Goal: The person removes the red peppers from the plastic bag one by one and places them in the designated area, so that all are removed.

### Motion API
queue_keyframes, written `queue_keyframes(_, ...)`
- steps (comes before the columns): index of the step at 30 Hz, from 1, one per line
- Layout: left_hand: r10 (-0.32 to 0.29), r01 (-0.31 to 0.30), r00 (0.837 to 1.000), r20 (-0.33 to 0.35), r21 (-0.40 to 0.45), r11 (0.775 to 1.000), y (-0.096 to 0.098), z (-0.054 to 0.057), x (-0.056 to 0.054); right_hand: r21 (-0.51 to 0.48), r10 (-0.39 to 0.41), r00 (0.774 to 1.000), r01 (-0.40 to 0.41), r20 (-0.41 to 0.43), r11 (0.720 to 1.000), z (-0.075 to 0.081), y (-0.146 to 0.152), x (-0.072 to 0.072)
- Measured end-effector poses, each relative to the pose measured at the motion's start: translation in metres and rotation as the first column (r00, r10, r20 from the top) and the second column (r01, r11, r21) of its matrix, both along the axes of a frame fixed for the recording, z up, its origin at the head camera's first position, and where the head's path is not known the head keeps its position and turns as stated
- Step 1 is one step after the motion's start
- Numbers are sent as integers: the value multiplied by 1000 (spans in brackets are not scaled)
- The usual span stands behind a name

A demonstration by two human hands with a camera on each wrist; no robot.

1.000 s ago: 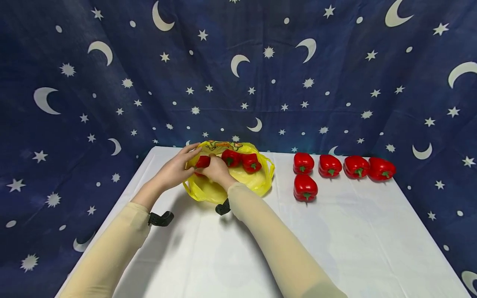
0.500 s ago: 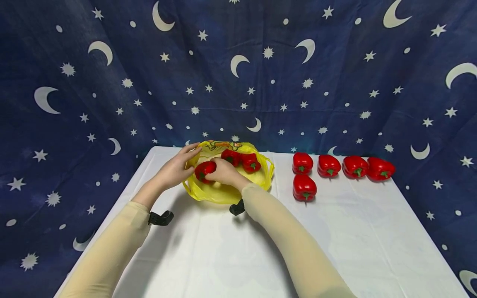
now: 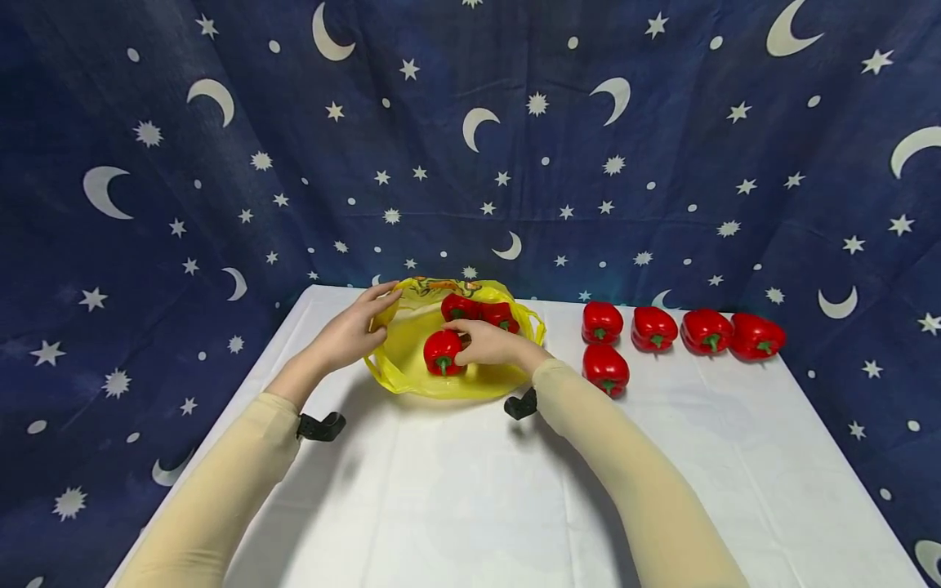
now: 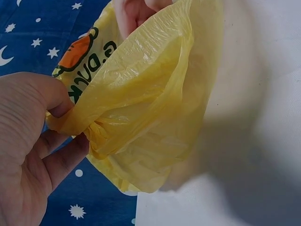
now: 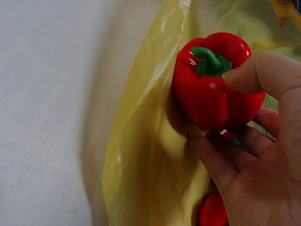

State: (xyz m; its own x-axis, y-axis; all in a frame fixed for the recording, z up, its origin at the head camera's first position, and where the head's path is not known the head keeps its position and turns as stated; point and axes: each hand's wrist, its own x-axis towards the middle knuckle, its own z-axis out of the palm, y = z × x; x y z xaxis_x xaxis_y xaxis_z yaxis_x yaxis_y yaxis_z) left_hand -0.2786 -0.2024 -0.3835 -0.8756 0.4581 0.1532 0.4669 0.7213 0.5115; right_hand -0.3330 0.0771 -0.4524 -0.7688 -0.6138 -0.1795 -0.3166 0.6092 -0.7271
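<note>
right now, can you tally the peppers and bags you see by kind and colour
Yellow bag: 1
Red peppers: 8 (5 on the table, 2 lying in the bag, 1 in the right grip)
Total in view: 9

The white-covered table [image 3: 456, 498] shows faint creases. Behind the table and along its left and right sides hangs a dark blue cloth [image 3: 441, 98], printed with pale crescents, stars and dots. 1 crescent [image 3: 515, 247] sits above the table's far edge; 1 spiky star [image 3: 69, 504] lies left of the table.
</note>
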Motion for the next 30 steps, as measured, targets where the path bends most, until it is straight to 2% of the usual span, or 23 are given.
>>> queue_keyframes(6, -4, 4, 1000, 9, -5, 1000, 2, -1, 0, -49, 20, 1000, -19, 10, 999, -3, 10, 2)
queue_keyframes(13, -2, 2, 1000, 17, -17, 1000, 3, -2, 1, -116, -42, 998, 48, 55, 992, -7, 10, 12)
queue_keyframes(18, -7, 7, 1000, 10, -15, 1000, 4, -2, 2, -117, -119, 993, 117, -13, 986, -13, 3, 23)
queue_keyframes(24, -4, 4, 1000, 3, -21, 1000, 5, -2, 2, -72, -213, 971, 205, -113, 976, -19, -9, 30)
queue_keyframes(30, 14, -14, 1000, 10, -15, 1000, 4, -1, 3, -89, -219, 968, 209, -122, 974, -21, -11, 29)
